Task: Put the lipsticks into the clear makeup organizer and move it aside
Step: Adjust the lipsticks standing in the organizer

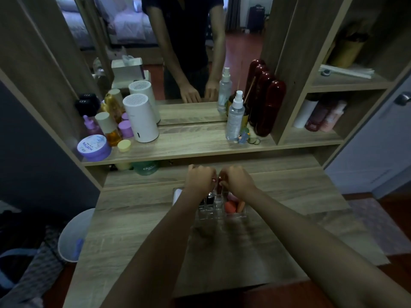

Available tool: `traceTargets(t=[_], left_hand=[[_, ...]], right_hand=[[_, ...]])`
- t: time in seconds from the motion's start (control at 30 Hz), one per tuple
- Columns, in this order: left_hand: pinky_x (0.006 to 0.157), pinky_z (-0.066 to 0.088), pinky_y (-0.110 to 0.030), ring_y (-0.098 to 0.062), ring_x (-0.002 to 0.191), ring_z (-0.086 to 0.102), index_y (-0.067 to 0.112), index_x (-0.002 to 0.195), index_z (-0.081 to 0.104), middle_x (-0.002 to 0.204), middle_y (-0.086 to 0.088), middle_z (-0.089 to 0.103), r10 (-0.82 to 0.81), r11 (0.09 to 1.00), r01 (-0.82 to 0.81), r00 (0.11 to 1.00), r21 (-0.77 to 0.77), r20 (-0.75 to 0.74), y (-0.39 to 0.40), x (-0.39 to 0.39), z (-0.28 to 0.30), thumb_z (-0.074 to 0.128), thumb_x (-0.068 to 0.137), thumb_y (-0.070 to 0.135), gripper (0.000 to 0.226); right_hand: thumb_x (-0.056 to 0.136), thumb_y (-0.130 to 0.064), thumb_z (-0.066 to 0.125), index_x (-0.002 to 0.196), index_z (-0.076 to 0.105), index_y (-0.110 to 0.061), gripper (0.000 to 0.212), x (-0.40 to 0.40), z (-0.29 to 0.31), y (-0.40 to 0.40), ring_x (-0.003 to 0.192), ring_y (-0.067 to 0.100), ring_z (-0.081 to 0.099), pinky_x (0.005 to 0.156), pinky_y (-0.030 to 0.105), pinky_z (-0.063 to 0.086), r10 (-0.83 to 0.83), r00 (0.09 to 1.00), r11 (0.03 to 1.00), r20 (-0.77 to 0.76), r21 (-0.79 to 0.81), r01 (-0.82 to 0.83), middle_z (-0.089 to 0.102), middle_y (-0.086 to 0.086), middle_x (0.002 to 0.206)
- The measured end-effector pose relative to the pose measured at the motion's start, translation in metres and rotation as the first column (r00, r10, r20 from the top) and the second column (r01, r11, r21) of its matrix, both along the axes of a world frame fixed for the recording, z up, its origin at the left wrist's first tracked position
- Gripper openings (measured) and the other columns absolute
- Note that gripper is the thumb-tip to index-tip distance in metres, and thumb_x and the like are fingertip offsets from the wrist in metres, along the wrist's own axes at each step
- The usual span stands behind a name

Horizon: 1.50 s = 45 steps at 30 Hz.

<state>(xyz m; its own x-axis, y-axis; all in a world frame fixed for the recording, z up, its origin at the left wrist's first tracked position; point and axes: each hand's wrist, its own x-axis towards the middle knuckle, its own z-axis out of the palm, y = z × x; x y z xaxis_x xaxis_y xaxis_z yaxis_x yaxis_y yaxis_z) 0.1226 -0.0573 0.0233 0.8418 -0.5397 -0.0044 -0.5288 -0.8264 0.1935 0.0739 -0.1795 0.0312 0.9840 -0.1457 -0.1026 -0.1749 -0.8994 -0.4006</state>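
Note:
The clear makeup organizer (219, 215) stands on the wooden vanity top, straight ahead. Its small front slots hold a black lipstick (209, 199), and its right compartment holds orange and pink makeup sponges (231, 206). My left hand (200, 178) hovers over the organizer's back left, fingers closed around a small item with a pink tip showing. My right hand (239, 181) is over the back middle, pinching a reddish lipstick tube (219, 185) that stands upright above a slot. Both forearms hide parts of the organizer.
A raised shelf (189, 150) behind holds white cylinders, purple jars and amber bottles at left, spray bottles (234, 117) and dark red containers at right. A mirror stands behind it. A green jar (145, 168) sits under the shelf. A white bin (75, 234) stands left of the vanity.

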Motion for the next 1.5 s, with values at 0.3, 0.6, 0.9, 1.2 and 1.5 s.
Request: traceTargets(t=[0.3,0.6,0.9,1.2,1.5], left_hand=[[0.099,0.036,-0.039,-0.025,0.1,0.062,0.02,0.098,0.064,0.098,-0.005,0.071,0.048,0.999,-0.048,0.999,-0.019,0.009,0.009,0.002,-0.004,0.058,0.087,0.027,0.015],[0.103,0.035,-0.038,-0.021,0.098,0.062,0.02,0.095,0.065,0.096,-0.003,0.071,0.068,0.996,-0.068,0.998,-0.052,-0.008,0.005,-0.005,-0.004,0.059,0.085,0.026,0.013],[0.104,0.035,-0.037,-0.021,0.101,0.061,0.02,0.1,0.063,0.101,-0.003,0.07,0.087,0.993,-0.089,0.996,-0.075,-0.033,0.007,-0.007,-0.006,0.058,0.086,0.023,0.015],[0.104,0.035,-0.039,-0.022,0.103,0.061,0.019,0.103,0.062,0.102,-0.003,0.069,0.072,0.993,-0.078,0.995,-0.088,-0.065,0.01,-0.006,-0.003,0.061,0.084,0.025,0.02],[0.086,0.051,-0.04,-0.027,0.097,0.059,0.004,0.102,0.06,0.11,-0.015,0.061,0.306,0.84,-0.36,0.932,-0.406,-0.193,0.063,0.008,-0.001,0.05,0.088,0.008,0.017]], right_hand=[[0.087,-0.015,0.064,0.106,0.067,-0.01,0.02,0.002,0.001,-0.004,0.101,0.029,0.066,0.086,0.038,0.054,0.004,1.0,1.0,-0.022,0.016,-0.003,0.072,0.014,0.106],[0.086,-0.017,0.065,0.107,0.067,-0.012,0.021,0.001,0.001,-0.001,0.101,0.027,0.065,0.087,0.042,0.055,0.021,1.0,1.0,-0.02,0.013,-0.021,0.071,0.013,0.108],[0.086,-0.018,0.066,0.11,0.065,-0.014,0.024,-0.001,0.001,-0.001,0.102,0.025,0.064,0.086,0.041,0.055,0.035,0.999,0.999,-0.017,0.003,-0.035,0.07,0.011,0.11],[0.078,-0.024,0.076,0.134,0.048,-0.018,0.063,-0.001,0.012,-0.008,0.116,0.026,0.055,0.093,0.042,0.052,0.11,0.994,0.993,0.002,-0.038,-0.109,0.056,0.009,0.128],[0.088,-0.025,0.063,0.089,0.065,-0.011,0.014,-0.024,0.017,0.004,0.079,0.021,0.061,0.062,0.028,0.042,-0.004,0.977,1.0,0.212,-0.017,0.008,0.067,0.007,0.09]])
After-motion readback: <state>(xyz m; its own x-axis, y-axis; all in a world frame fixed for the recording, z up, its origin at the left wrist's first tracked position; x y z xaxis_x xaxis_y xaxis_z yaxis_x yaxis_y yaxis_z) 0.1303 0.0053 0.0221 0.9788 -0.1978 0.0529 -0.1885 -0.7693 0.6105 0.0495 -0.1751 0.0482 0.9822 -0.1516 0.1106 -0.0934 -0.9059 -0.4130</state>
